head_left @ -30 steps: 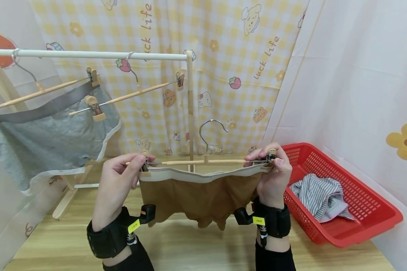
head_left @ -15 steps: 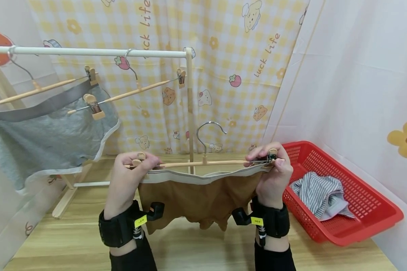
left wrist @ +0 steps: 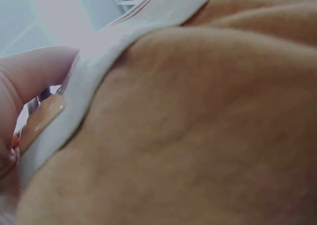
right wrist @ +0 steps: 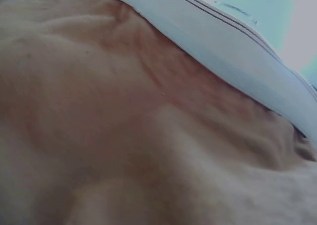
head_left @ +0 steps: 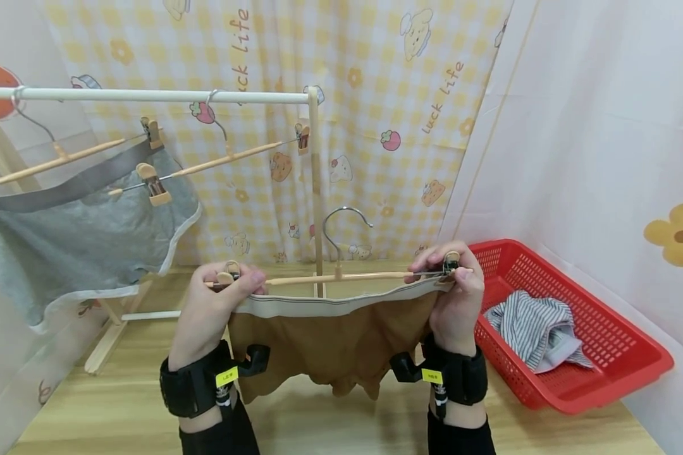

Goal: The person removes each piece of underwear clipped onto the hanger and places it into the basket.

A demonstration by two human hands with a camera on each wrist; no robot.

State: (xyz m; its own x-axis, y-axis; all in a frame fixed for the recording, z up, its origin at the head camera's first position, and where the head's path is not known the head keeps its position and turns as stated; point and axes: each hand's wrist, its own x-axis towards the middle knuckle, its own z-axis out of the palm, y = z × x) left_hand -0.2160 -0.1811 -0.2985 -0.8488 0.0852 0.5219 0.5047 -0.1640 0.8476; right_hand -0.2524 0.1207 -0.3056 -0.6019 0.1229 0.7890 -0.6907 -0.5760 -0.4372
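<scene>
Brown underpants [head_left: 330, 341] with a pale waistband hang from a wooden clip hanger [head_left: 370, 276], its metal hook pointing up. My left hand [head_left: 219, 300] grips the hanger's left end, the thumb lying along the rod beside the clip. In the left wrist view that clip [left wrist: 44, 118] sits on the waistband [left wrist: 84, 93]. My right hand [head_left: 458, 297] holds the hanger's right end, fingers around the right clip [head_left: 451, 262]. Brown cloth [right wrist: 124, 111] and waistband fill the right wrist view, which hides the right fingers.
At the left stands a rack with a white rail [head_left: 148, 95]. Grey underpants [head_left: 91, 234] hang there on one hanger, beside a bare clip hanger [head_left: 227, 157]. A red basket [head_left: 620, 328] at the right holds a striped garment [head_left: 537, 328].
My left hand has shifted right and inward, its thumb moving from the left clip's top onto the rod. The hanger has moved slightly left and down. My right hand keeps its hold.
</scene>
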